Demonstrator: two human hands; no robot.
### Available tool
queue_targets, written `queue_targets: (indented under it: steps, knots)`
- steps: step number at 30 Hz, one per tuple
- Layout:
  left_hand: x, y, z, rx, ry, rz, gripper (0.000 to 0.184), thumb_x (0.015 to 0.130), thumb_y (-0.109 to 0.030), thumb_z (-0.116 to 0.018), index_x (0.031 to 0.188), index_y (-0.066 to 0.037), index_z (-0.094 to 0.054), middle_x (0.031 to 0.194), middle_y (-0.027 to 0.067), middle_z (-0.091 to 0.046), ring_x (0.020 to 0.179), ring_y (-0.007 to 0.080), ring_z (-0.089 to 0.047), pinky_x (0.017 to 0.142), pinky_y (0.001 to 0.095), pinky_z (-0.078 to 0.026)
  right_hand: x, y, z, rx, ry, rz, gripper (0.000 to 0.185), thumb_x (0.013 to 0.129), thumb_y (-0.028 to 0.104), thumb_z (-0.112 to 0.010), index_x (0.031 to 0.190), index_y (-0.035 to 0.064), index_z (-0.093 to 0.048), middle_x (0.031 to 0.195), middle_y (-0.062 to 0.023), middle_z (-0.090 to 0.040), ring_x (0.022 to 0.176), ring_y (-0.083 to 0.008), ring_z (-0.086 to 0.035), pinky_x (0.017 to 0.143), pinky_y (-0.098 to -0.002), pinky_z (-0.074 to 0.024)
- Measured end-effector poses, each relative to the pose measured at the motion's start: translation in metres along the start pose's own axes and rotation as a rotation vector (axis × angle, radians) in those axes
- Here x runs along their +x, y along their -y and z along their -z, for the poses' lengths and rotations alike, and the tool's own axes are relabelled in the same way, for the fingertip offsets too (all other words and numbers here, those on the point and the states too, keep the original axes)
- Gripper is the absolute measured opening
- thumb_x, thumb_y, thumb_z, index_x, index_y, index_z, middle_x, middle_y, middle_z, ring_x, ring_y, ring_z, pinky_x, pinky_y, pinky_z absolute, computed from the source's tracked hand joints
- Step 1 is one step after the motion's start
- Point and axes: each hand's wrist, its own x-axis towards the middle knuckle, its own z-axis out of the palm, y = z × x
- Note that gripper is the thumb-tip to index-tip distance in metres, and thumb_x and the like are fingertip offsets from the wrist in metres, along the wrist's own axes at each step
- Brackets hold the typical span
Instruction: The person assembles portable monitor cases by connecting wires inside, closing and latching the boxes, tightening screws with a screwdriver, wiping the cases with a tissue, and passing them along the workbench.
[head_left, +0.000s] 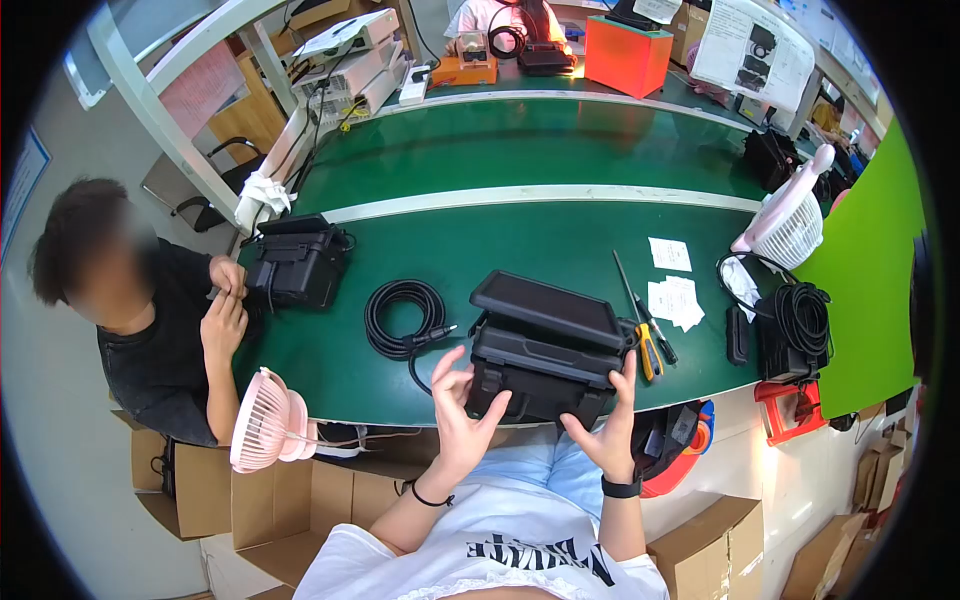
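A black plastic case (545, 365) with latches on its front stands at the table's near edge, a flat black panel (548, 305) tilted up over its top. My left hand (465, 415) is at its left front corner, thumb against the front face and fingers curled by the side. At the right front corner, my right hand (608, 425) has its thumb on the lower front and its fingers up along the side. Both hands grip the case between them. Left of it lies a coiled black cable (405, 318) with a metal connector tip.
Right of the case are a yellow-handled screwdriver (650, 352), a black pen-like tool (662, 340) and paper slips (676, 302). Another cable coil (802, 318) and a white fan (790, 228) stand farther right. A co-worker (150, 320) sits left, near another black case (300, 262) and a pink fan (268, 420).
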Motion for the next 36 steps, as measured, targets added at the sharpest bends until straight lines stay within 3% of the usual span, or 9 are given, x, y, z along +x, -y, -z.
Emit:
queue_targets:
  steps: [5,8,15,20,27,30,33,34,36]
  knots:
    - [0.010,-0.015,0.001,0.101,0.025,0.054,0.048,0.081,-0.002,-0.079,0.115,-0.001,-0.046,0.148,0.0212,-0.033,0.117,0.0309,-0.057,0.097,0.0407,-0.052,-0.009,-0.009,-0.006,0.046,0.007,-0.034,0.087,0.072,0.012,-0.084,0.145,0.0144,-0.036,0.163,-0.0284,-0.015,0.151,-0.0407,-0.021,0.120,-0.0495,-0.0206]
    - [0.017,-0.016,0.012,0.357,0.111,-0.121,0.046,0.079,-0.005,-0.081,0.114,-0.001,-0.052,0.150,0.0214,-0.031,0.121,0.0351,-0.056,0.099,0.0441,-0.051,-0.010,-0.010,-0.008,0.062,-0.011,-0.032,0.085,0.072,0.012,-0.084,0.143,0.0143,-0.037,0.163,-0.0285,-0.016,0.150,-0.0409,-0.022,0.120,-0.0495,-0.0215]
    - [0.024,-0.022,0.017,0.245,0.132,-0.154,0.051,0.084,-0.016,-0.077,0.130,-0.005,-0.059,0.150,0.0212,-0.032,0.134,0.0408,-0.045,0.110,0.0500,-0.040,-0.010,-0.012,-0.008,0.040,-0.023,-0.032,0.085,0.071,0.014,-0.085,0.142,0.0138,-0.038,0.162,-0.0286,-0.019,0.149,-0.0414,-0.025,0.120,-0.0496,-0.0234]
    - [0.034,-0.015,0.013,0.033,0.092,-0.112,0.022,0.083,-0.012,-0.078,0.089,-0.006,-0.057,0.144,0.0204,-0.038,0.135,0.0389,-0.042,0.110,0.0516,-0.039,-0.010,-0.015,-0.008,0.049,-0.025,-0.023,0.085,0.071,0.014,-0.086,0.142,0.0135,-0.039,0.162,-0.0283,-0.018,0.149,-0.0411,-0.025,0.120,-0.0488,-0.0236]
    - [0.034,0.003,0.000,-0.137,0.035,-0.061,0.027,0.091,-0.023,-0.071,0.084,-0.008,-0.049,0.143,0.0171,-0.036,0.137,0.0338,-0.035,0.115,0.0469,-0.027,-0.002,-0.009,-0.003,0.059,-0.005,-0.081,0.081,0.072,0.012,-0.085,0.139,0.0120,-0.039,0.162,-0.0269,-0.021,0.149,-0.0399,-0.027,0.120,-0.0471,-0.0247]
    - [0.034,0.006,-0.005,-0.168,-0.048,-0.069,0.022,0.086,-0.016,-0.071,0.081,-0.007,-0.052,0.140,0.0187,-0.038,0.133,0.0345,-0.039,0.114,0.0494,-0.029,-0.001,-0.002,-0.012,0.187,-0.127,-0.167,0.069,0.072,0.007,-0.084,0.128,0.0100,-0.045,0.159,-0.0277,-0.027,0.145,-0.0411,-0.034,0.117,-0.0468,-0.0294]
    - [0.034,0.006,-0.009,-0.128,-0.071,-0.055,0.024,0.087,-0.017,-0.072,0.081,-0.007,-0.051,0.139,0.0187,-0.038,0.132,0.0340,-0.039,0.114,0.0488,-0.030,0.002,0.006,-0.023,0.219,-0.223,-0.184,0.058,0.073,0.002,-0.081,0.119,0.0095,-0.046,0.157,-0.0274,-0.031,0.142,-0.0415,-0.039,0.115,-0.0470,-0.0331]
    - [0.033,0.012,-0.010,-0.164,-0.047,-0.090,0.028,0.088,-0.020,-0.073,0.102,-0.005,-0.053,0.143,0.0188,-0.035,0.135,0.0332,-0.037,0.114,0.0482,-0.030,0.003,0.008,-0.025,0.201,-0.240,-0.177,0.056,0.073,0.000,-0.080,0.117,0.0096,-0.045,0.157,-0.0270,-0.032,0.141,-0.0413,-0.040,0.115,-0.0471,-0.0338]
    - [0.034,0.010,-0.016,-0.395,-0.077,-0.003,0.050,0.088,-0.022,-0.073,0.124,-0.004,-0.043,0.147,0.0187,-0.031,0.138,0.0325,-0.035,0.114,0.0471,-0.031,0.006,0.017,-0.026,0.093,-0.227,-0.177,0.054,0.074,-0.001,-0.078,0.116,0.0099,-0.045,0.157,-0.0266,-0.032,0.140,-0.0410,-0.041,0.113,-0.0470,-0.0358]
